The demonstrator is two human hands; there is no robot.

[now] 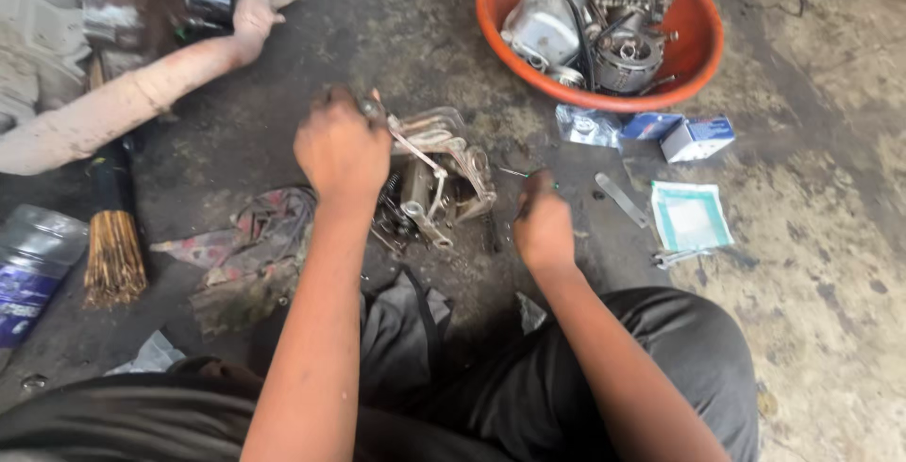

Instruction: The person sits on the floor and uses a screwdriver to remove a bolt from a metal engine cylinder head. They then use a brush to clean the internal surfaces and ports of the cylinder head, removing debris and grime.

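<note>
Head view: left hand (342, 149) fingers closed round a slim metal tool (415, 146), tip on the greasy engine part (439, 179) lying on the floor (830, 264). Right hand (543, 226) curled at the part's right edge (contents unclear). Part looks half stripped; more pieces in orange basin (703, 51). Another person's arm (142, 94) cut off at left.

Orange basin (700, 42); grey metal engine part (444, 174); blue-and-white small box (696, 137); white-and-green packet (691, 216); dark stained floor (812, 264); faded reddish patterned rag (250, 254).

Grimy concrete floor (830, 264), orange basin (703, 56), brush (113, 245), rag (250, 254), small boxes (696, 136)
</note>
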